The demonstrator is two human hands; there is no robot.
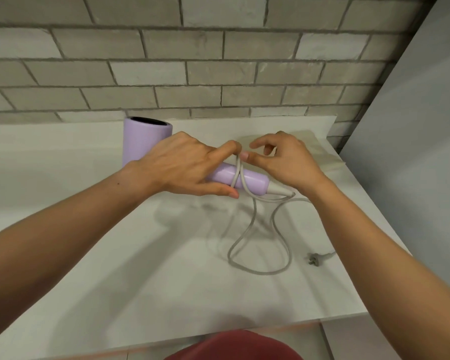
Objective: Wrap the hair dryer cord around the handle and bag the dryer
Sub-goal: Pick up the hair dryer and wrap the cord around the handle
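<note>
A lilac hair dryer (146,137) lies on the white counter (115,242), its barrel at the back left and its handle (252,181) pointing right. My left hand (190,167) grips the handle, thumb below and forefinger over the top. The grey cord (255,224) crosses the handle in two strands, then loops loosely over the counter to the plug (313,257) at the right. My right hand (278,158) pinches the cord just above the handle, next to my left forefinger. A pale translucent bag (320,146) lies flat behind my right hand.
A grey brick wall (192,74) runs behind the counter. A plain grey wall panel (413,152) closes off the right side. The counter's front edge (244,328) is near me, with a dark red garment (234,345) below it.
</note>
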